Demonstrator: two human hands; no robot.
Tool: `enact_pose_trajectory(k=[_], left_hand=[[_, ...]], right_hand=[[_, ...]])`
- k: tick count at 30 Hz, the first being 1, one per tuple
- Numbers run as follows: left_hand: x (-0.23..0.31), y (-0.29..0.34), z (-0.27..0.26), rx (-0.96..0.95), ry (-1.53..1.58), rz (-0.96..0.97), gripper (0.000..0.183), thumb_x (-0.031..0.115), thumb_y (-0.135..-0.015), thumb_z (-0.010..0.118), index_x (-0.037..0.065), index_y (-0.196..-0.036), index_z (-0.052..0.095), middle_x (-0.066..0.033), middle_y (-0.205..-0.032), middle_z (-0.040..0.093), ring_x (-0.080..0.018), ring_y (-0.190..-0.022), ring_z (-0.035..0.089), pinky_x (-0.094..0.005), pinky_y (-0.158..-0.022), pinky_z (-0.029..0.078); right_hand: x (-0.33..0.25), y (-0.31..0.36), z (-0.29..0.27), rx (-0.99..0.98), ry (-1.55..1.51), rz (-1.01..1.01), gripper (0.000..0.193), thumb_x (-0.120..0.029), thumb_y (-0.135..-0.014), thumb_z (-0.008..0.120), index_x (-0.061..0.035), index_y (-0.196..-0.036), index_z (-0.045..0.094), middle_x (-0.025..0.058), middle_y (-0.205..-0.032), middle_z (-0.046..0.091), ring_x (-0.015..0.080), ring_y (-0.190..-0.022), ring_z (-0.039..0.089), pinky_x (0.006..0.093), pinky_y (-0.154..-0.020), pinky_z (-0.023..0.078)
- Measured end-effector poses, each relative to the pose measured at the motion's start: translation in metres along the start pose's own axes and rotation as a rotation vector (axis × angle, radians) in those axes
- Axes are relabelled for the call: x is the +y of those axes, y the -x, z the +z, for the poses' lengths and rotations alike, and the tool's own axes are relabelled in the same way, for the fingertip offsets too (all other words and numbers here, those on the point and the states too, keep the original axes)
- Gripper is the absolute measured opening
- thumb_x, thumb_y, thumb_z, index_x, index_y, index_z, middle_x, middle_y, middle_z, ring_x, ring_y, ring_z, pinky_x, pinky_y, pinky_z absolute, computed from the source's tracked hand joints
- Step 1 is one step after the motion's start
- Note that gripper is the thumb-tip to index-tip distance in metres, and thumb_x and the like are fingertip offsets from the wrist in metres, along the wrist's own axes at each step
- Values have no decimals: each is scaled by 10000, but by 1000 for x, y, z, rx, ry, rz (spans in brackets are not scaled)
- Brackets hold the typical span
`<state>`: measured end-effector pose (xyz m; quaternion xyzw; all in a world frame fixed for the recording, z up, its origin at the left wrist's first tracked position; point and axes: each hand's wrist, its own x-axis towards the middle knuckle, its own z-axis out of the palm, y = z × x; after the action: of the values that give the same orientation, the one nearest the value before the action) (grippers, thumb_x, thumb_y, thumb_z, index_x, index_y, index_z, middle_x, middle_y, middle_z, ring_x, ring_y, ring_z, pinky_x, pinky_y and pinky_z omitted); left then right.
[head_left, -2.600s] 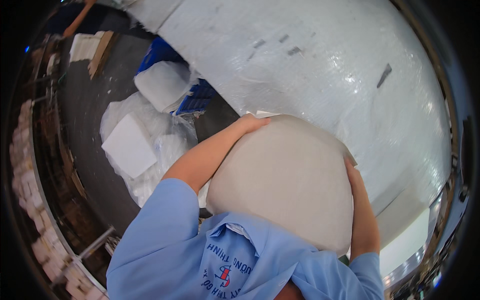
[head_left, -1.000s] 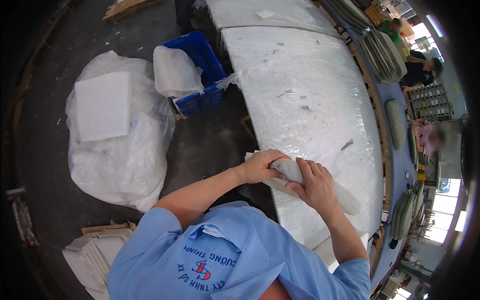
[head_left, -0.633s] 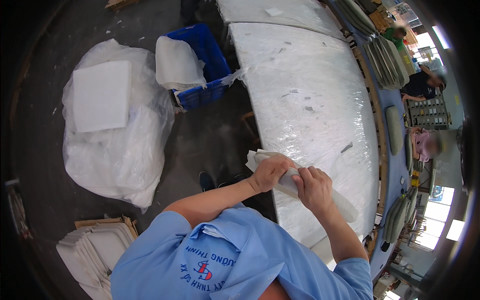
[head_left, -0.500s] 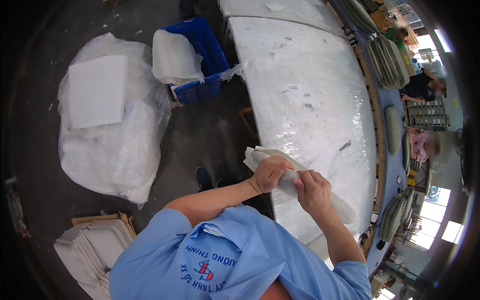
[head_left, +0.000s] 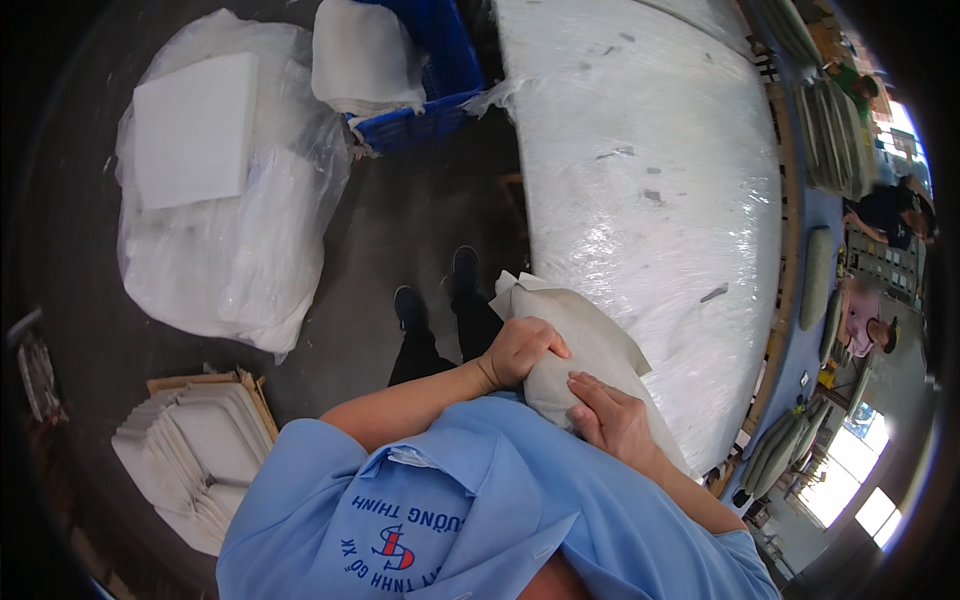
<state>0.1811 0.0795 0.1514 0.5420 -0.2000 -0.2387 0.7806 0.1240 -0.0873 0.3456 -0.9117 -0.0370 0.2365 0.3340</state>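
Observation:
In front of my waist is a grey-beige fabric cushion (head_left: 585,318), slanted at the near edge of the plastic-wrapped stack. Paler white material pokes out at its far left end. My left hand (head_left: 525,350) is closed on the cushion's left edge, the thumb lying along the top. On the near part, my right hand (head_left: 612,410) grips the cushion's edge, fingers pressed together over the fabric and thumb lower down. Part of the cushion's right end is hidden by my right hand and forearm.
The wide plastic-wrapped stack (head_left: 640,190) extends ahead. At left are a plastic-bagged bundle (head_left: 230,260), a blue crate (head_left: 425,120) with white pads (head_left: 365,55), and a box of pale cushions (head_left: 195,440). Several people and more cushions (head_left: 835,140) line a blue table (head_left: 822,215) at right.
Both hands have come nearer my body with the cushion. It was bunched and narrow between my hands; now it lies broader and flatter, and my right hand's fingers have straightened over it.

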Motion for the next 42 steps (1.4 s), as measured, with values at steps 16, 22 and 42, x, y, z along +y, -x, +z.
enact_pose_trajectory(k=[16, 22, 42], left_hand=[[-142, 10, -3, 804, -285, -434, 273, 189, -1050, 494, 56, -1170, 699, -150, -1103, 748, -274, -1015, 725, -391, -933, 550], [-167, 44, -2, 855, 16, -806, 355, 55, -877, 674, 50, -1229, 633, -113, -1036, 706, -233, -930, 705, -367, -858, 557], [-181, 56, 0, 922, 519, -766, 139, 174, -979, 730, 74, -1012, 640, -4, -935, 653, -110, -851, 594, -292, -781, 488]], right_hand=[[151, -138, 54, -523, -209, 391, 534, -393, -1095, 502, -53, -1501, 574, 245, -1479, 594, 355, -1397, 563, 378, -1167, 415], [174, -192, 95, -218, 97, 58, 383, -148, -921, 712, -91, -1299, 682, 222, -1084, 685, 380, -996, 690, 478, -908, 563], [191, -217, 133, -212, 393, 304, 336, -348, -976, 694, -23, -1052, 736, 221, -1001, 762, 388, -960, 739, 461, -855, 566]])
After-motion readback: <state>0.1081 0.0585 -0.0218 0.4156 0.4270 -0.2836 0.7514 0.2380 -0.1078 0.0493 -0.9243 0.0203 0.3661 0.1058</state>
